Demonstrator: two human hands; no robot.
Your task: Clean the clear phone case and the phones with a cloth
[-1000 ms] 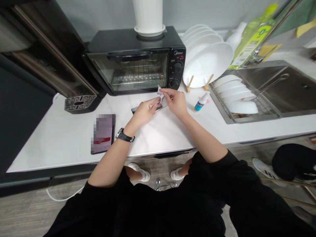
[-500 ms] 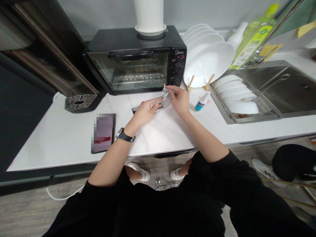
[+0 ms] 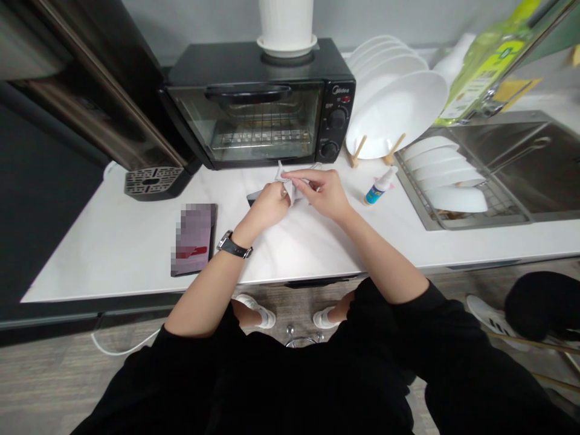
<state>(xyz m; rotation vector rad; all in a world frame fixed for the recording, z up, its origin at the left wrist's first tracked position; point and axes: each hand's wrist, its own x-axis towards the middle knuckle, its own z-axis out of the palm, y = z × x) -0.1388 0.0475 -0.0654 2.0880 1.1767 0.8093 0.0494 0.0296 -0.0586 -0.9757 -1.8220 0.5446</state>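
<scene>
A small white cloth or tissue (image 3: 292, 190), crumpled, is gripped between my two hands in front of the toaster oven (image 3: 267, 121). My left hand (image 3: 270, 204), a watch (image 3: 233, 244) on its wrist, has its fingers curled round the cloth. The thumb and fingertips of my right hand (image 3: 324, 188) pinch its upper part. Beneath the hands lies a flat dark-edged object (image 3: 254, 197), mostly covered, so its kind does not show. Just right of my right hand stands a small white spray bottle (image 3: 376, 192) with a blue label.
A tablet-like device (image 3: 194, 238), its screen blurred, lies left on the white counter (image 3: 294, 254). Plates (image 3: 394, 115) stand racked beside the oven, which carries a white pot (image 3: 286, 27). Bowls (image 3: 457, 198) sit in a wire basket at the sink (image 3: 512, 151). A drink machine (image 3: 154, 181) stands left.
My left hand has gone from nearly flat over the flat object to curled round the cloth. My right hand has shifted slightly, its fingers now pointing left. The camera view has moved a little.
</scene>
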